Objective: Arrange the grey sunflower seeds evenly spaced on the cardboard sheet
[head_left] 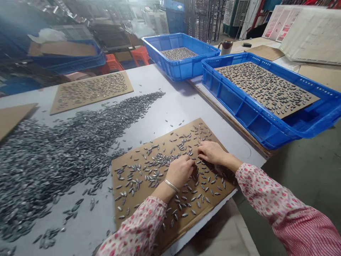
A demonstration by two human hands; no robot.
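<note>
- The left hand (180, 171) rests on a brown cardboard sheet (213, 199) near the table edge. Its fingers are curled down onto the small dark metal pieces (157, 161) lying there.
- The right hand (212, 152) lies just beside it, flat and low, with its fingertips touching the pieces. I cannot tell if either hand pinches one, since the fingers hide that.
- A thin bangle (171, 185) sits on the left wrist.
- The pieces on the sheet are spread out, most lying apart from each other.
- A big loose heap of pieces (53, 156) covers the grey table (170, 106) to the left.
- A second cardboard sheet (90, 90) with pieces lies farther back.
- Two blue crates stand on the right: the near crate (239, 110) and the far crate (181, 69). Each holds a cardboard with more pieces.
</note>
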